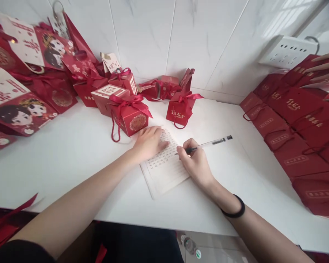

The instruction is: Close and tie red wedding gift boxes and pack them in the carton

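Observation:
A notebook lies at a slant on the white table, its upper part covered in rows of handwriting and its lower part blank. My left hand rests flat on the page's upper left, fingers stretched out. In my right hand a clear gel pen is pinched between thumb and fingers, its tip at the written lines. The pen leans to the right, its black end in the air. Just beyond my left hand stands a red gift box with a ribbon bow and a cord handle.
Red gift boxes crowd the left side, with a smaller red box behind the notebook. Stacked red boxes fill the right, where another person's hand touches the top. A power strip sits by the tiled wall.

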The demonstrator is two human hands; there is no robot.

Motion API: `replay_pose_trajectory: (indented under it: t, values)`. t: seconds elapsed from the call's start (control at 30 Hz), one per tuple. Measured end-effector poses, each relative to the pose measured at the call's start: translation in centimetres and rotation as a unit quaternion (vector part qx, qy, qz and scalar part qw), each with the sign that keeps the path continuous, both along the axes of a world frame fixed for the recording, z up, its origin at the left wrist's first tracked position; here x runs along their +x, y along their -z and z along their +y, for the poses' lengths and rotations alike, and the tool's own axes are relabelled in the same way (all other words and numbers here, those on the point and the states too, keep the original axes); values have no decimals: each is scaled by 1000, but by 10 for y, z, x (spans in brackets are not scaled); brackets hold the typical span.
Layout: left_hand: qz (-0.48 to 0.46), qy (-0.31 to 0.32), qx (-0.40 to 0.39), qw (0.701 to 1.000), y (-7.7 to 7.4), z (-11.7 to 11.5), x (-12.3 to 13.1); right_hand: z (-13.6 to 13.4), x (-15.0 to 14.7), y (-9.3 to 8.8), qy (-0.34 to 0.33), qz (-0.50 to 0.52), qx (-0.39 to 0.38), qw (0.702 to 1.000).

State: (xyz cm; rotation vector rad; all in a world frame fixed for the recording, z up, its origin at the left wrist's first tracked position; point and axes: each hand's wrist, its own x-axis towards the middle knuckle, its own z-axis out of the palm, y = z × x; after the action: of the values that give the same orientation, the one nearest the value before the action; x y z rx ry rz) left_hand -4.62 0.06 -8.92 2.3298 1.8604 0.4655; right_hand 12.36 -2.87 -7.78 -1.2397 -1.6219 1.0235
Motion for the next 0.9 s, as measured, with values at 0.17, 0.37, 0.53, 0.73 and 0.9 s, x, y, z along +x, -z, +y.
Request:
replay_pose_trajectory:
  t: [0.17,0.37,0.53,0.73,0.9]
  values:
    - [1,-9,4,1000,3,2,4,3,-5,9,-14,-34,19,999]
    - [0,-9,12,1000,5,2,5,4,-4,9,2,-83,37,996]
    - [-13,0,17,1000,5,2,5,4,-4,12,6,-90,17,996]
    - [-6,-2,14,1000,5,2,5,4,-5,10,3,-104,2,995]
    - [8,-5,3,1000,4,1,6,4,-5,10,16,-106,2,994]
